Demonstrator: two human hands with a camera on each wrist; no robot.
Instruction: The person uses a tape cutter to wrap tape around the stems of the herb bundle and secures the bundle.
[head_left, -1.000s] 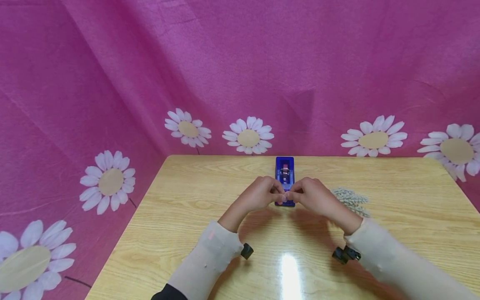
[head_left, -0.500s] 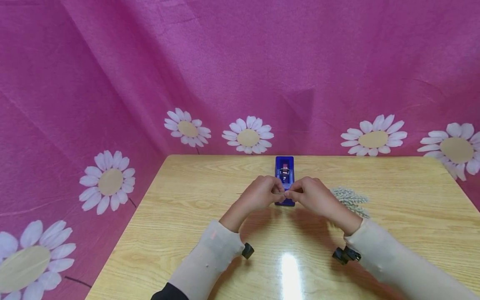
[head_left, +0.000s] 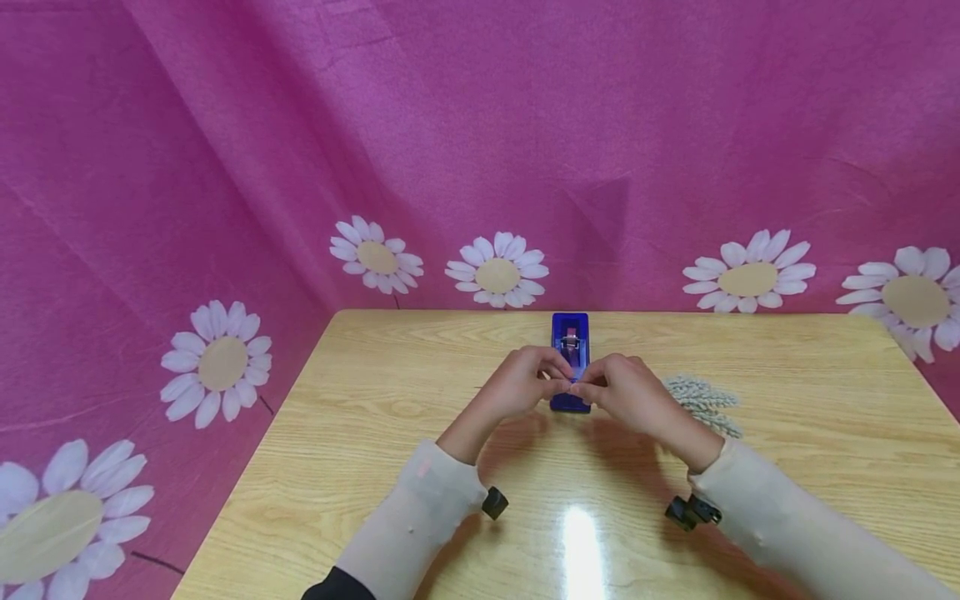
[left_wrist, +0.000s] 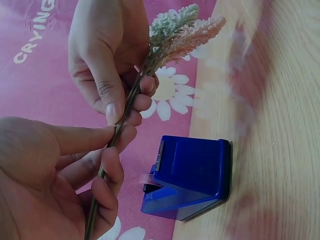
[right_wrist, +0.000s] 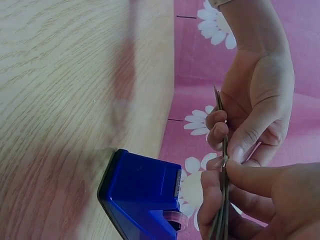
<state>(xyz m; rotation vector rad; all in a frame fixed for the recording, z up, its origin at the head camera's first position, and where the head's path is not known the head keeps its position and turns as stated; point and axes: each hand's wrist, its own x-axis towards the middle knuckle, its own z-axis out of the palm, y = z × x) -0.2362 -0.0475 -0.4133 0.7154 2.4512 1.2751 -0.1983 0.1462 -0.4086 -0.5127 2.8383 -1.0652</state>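
A thin bunch of artificial flower stems [left_wrist: 95, 210] with pale green and peach sprig heads [left_wrist: 192, 37] runs through both hands. My left hand [head_left: 521, 385] holds the stems near their cut ends, thumb and fingers around them. My right hand [head_left: 628, 390] pinches the same stems closer to the heads, which stick out past its wrist side in the head view. The two thumbs meet at one spot on the stems, where a small pale glint shows; I cannot tell if it is tape. Just behind and below the fingertips stands a blue tape dispenser [left_wrist: 195, 167].
A roll of clear pinkish tape [right_wrist: 176, 220] sits in the dispenser, by its toothed cutter [right_wrist: 178, 183]. The wooden table [head_left: 390, 367] meets a pink daisy-printed cloth [head_left: 480, 150] at its back edge. A wrist camera [head_left: 495, 502] hangs at the left sleeve.
The left fingers have lifted and shifted slightly at the meeting point, now spread above the thumb. The right hand, the flower heads and the dispenser stay nearly where they were.
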